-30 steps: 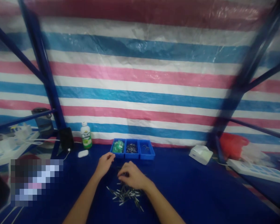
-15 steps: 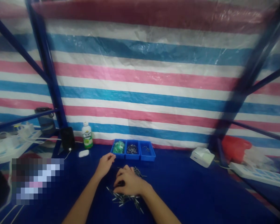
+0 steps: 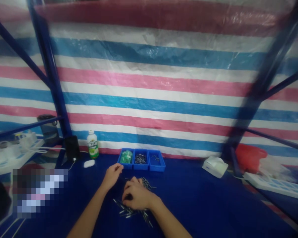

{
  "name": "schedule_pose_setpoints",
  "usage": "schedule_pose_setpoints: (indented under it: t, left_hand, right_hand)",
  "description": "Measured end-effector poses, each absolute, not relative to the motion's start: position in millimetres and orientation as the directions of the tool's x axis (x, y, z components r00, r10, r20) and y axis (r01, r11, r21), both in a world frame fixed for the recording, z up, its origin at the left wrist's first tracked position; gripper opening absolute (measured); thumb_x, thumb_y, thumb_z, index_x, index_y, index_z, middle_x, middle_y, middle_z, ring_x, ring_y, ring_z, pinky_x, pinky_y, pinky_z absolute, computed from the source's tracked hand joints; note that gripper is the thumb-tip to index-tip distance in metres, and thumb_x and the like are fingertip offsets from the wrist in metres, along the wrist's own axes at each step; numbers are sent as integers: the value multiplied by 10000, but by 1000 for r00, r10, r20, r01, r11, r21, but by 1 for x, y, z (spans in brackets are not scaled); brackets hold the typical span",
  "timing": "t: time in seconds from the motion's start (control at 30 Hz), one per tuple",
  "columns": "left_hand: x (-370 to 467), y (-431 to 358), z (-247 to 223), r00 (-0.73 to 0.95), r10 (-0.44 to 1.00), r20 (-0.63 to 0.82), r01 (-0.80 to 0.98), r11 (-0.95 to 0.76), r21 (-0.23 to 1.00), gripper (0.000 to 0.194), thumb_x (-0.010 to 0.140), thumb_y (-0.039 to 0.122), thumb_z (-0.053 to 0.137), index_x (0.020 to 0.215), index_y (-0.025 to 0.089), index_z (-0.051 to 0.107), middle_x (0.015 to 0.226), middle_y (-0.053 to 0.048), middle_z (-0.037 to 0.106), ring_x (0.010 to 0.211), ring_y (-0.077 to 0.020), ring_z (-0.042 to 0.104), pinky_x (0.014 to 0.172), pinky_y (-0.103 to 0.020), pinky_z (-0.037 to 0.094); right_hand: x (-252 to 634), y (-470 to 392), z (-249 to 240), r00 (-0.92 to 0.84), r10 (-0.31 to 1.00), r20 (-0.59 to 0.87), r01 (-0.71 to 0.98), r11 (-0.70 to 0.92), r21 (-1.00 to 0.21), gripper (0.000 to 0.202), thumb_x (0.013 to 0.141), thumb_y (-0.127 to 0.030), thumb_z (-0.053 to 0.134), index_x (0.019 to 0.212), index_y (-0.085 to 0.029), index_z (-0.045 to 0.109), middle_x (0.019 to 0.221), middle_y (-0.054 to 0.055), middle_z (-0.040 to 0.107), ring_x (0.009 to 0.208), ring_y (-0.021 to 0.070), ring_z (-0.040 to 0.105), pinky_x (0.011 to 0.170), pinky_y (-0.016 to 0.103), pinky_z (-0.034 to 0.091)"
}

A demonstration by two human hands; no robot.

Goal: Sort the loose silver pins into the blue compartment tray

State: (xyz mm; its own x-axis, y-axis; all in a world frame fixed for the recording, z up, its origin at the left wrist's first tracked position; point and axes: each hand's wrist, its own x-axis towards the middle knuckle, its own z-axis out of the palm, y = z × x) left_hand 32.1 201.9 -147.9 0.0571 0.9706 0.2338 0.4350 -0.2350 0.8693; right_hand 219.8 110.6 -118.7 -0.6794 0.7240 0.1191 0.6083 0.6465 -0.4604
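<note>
"While a person's right hand (image 3: 136, 195) arches over a heap of slim metal pins (image 3: 127, 211) on the blue worktop (image 3: 201, 205), its fingers bend down toward them."

"Is that grip closed on any?"

"The back of the hand hides it; I cannot tell. Pins show on its near and far sides."

"And the left hand (image 3: 111, 176)?"

"Near the front of the left tray (image 3: 127, 166), fingers bent and close together. Whether that grip pinches anything, I cannot tell."

"What do the trays carry?"

"Green packets (image 3: 126, 157) in the left tray, many small metal pieces (image 3: 140, 159) in the middle tray (image 3: 140, 167), a few thin pieces (image 3: 155, 158) in the right tray (image 3: 157, 168). To their left, a bottle (image 3: 92, 145) stands upright behind a small white case (image 3: 89, 163); a tissue box (image 3: 215, 167) sits well to the right."
</note>
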Motion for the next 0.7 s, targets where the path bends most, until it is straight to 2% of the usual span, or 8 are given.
schedule_pose_setpoints:
  t: [0.2, 0.43, 0.6, 0.7]
  left_hand:
    - [32, 207, -150, 76, 968, 241, 435, -249, 865, 371, 816, 521, 520, 764, 177, 650, 634, 9, 602, 550, -143, 522, 565, -244, 392]
    - [33, 201, -145, 53, 970, 239, 424, -238, 874, 381, 792, 534, 539, 765, 173, 657, 635, 2, 609, 545, -146, 519, 566, -248, 395]
    - [33, 202, -146, 55, 970, 238, 398, -240, 886, 405, 778, 561, 545, 755, 174, 660, 622, 5, 605, 534, -144, 513, 552, -245, 388]
    - [33, 204, -146, 59, 968, 245, 398, -248, 883, 397, 780, 554, 543, 737, 176, 655, 616, 7, 607, 534, -142, 513, 549, -243, 386]
  right_hand:
    - [216, 112, -123, -664, 731, 159, 610, 652, -450, 127, 816, -314, 611, 871, -261, 713, 1004, 5, 611, 1010, 212, 402, 918, 376, 231]
    - [215, 111, -124, -641, 740, 204, 607, 652, -455, 64, 774, -265, 650, 806, -237, 698, 945, -5, 617, 957, 195, 408, 848, 340, 255]
    - [214, 115, -124, -610, 765, 207, 638, 629, -444, 174, 765, -395, 701, 854, -245, 711, 967, 4, 626, 976, 211, 410, 857, 354, 254]
    - [211, 117, -125, -629, 752, 197, 645, 647, -406, 126, 791, -342, 676, 875, -258, 718, 988, 4, 627, 1007, 214, 407, 858, 354, 252]
